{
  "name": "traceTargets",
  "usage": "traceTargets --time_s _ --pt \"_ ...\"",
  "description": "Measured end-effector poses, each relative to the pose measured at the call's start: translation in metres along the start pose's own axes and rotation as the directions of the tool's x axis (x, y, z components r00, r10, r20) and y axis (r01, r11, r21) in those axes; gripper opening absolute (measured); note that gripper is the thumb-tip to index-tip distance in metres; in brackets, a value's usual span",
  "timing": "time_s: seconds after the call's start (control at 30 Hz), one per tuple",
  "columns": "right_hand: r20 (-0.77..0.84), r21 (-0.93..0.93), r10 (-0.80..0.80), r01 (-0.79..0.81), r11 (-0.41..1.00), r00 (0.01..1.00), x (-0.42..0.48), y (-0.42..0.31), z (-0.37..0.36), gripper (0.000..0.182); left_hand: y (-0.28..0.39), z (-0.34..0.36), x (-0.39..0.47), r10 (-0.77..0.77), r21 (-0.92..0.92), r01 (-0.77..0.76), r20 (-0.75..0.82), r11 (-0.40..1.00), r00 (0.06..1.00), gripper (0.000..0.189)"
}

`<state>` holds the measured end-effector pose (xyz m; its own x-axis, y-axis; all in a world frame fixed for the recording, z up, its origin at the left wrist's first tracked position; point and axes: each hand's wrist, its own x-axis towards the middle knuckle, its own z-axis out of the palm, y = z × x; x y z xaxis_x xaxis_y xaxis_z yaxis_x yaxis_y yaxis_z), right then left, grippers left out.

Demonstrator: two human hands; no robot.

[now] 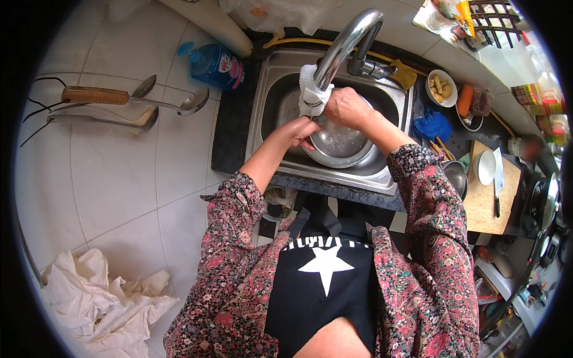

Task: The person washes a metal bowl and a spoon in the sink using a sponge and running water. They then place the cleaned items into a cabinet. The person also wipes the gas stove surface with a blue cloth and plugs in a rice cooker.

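Observation:
A round metal bowl (pixel 342 142) stands in the stainless steel sink (pixel 286 168), with water in it. My left hand (pixel 301 133) is at the bowl's left rim, thumb over the inner side and fingers at the edge. Over the bowl's far part, my right hand (pixel 347 107) is curled with the knuckles up; what its fingers hold or touch is hidden. Just above both hands hangs the mouth of the chrome faucet (pixel 333 56), wrapped in a white cloth (pixel 312 91).
A blue dish soap bottle (pixel 217 66) stands left of the sink. Ladles (pixel 194 102) hang at the tiled wall. To the right are a bowl of ginger-like pieces (pixel 441 89), a blue cloth (pixel 432 126), and a cutting board (pixel 510 197) bearing a white bowl (pixel 485 168) and a cleaver (pixel 498 174).

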<state>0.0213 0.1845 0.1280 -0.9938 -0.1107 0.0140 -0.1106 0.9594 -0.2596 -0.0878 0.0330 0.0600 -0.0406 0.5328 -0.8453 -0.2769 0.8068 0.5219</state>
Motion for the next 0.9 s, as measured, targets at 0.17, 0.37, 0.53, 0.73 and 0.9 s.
traceTargets --time_s 0.17,0.37,0.53,0.73,0.9 --pt "-0.319 0.168 0.284 -0.24 0.956 0.904 -0.013 0.006 0.047 0.019 -0.031 0.024 0.009 0.058 -0.314 -0.112 -0.175 0.943 0.983 0.034" --pt "-0.101 0.68 0.937 -0.664 0.31 0.333 -0.02 -0.023 0.079 0.029 -0.032 0.079 0.017 0.058 -0.661 -0.524 -0.59 0.537 0.805 0.044" --pt "0.302 0.953 0.951 -0.058 -0.298 0.074 -0.015 -0.066 0.15 0.03 -0.049 0.081 0.066 0.062 -0.634 -0.7 -0.725 0.329 0.686 0.042" --pt "0.51 0.845 0.827 0.046 -0.533 0.236 -0.06 -0.067 0.142 0.024 -0.042 0.046 0.062 0.108 -0.888 -0.36 -0.343 0.288 0.933 0.034" --pt "0.384 0.914 0.89 -0.24 -0.328 0.247 -0.099 -0.01 0.112 0.05 -0.039 0.026 0.058 0.181 -0.821 -0.357 -0.308 0.446 0.934 0.034"
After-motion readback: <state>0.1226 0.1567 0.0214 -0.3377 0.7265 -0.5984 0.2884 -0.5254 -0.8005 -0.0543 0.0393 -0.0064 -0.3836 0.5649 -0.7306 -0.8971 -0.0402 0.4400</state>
